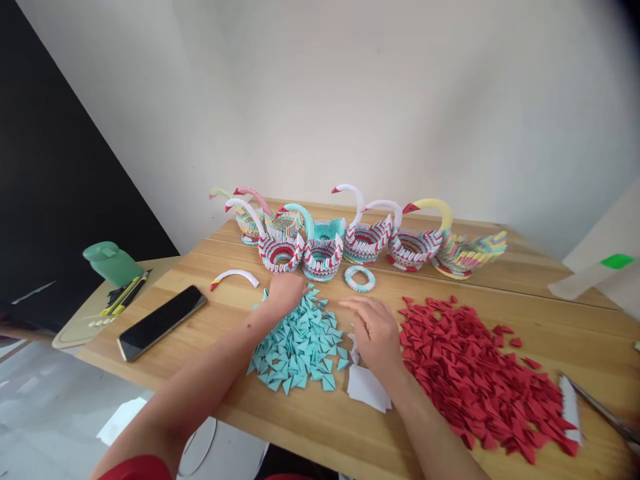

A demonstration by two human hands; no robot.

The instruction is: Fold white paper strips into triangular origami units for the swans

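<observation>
A: Which step?
B: Picking, I judge: blue pieces (300, 353) beside left hand (289, 292), its fingers hidden, grip I cannot tell; right hand (377, 330), fingers loosely apart, paper (367, 387) nearby.
A: Next?
B: Probably a light pinch.

On the table (225, 313), a phone (163, 322) lies left of 2 paper heaps (300, 343), with swans (323, 257) behind them

You have plain turquoise folded-paper triangles (300, 343) heaped at left and solid red folded-paper triangles (477, 370) at right. The rightmost folded-paper swan (465, 253) in the far row has a yellow neck (443, 205), red beak (411, 208) and multicoloured body; your round paper ring (360, 289) mixes white and turquoise.
</observation>
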